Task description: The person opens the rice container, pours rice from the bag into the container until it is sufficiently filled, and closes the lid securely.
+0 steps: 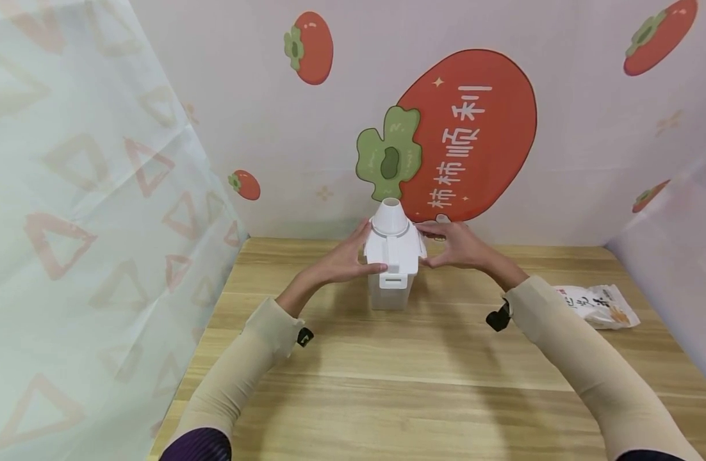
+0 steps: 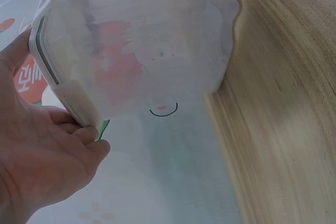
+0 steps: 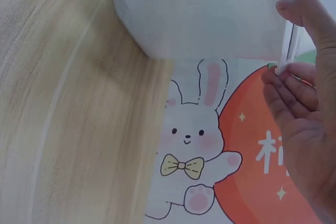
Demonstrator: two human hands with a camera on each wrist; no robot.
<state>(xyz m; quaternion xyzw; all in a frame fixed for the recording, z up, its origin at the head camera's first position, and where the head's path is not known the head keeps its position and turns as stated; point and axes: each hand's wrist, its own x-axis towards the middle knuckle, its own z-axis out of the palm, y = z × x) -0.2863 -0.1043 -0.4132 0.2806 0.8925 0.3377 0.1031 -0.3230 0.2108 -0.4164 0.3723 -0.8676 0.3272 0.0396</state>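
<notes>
A translucent plastic storage container (image 1: 389, 298) stands upright on the table near the back wall. Its white lid (image 1: 407, 255) has edge clips, and a white cone-shaped piece (image 1: 391, 219) sits on top with its narrow round end up. My left hand (image 1: 348, 260) grips the lid's left edge, thumb toward the front and fingers by the side clip (image 2: 79, 103). On the opposite side, my right hand (image 1: 458, 246) pinches the lid's right edge; in the right wrist view its thumb lies against the rim and its fingers curl at the edge. The container's inside looks hazy.
A white printed packet (image 1: 598, 306) lies on the wooden table (image 1: 387, 397) at the right, beside my right forearm. Printed sheets with persimmons form the back wall (image 1: 341, 128) and the side walls close to the table's edges.
</notes>
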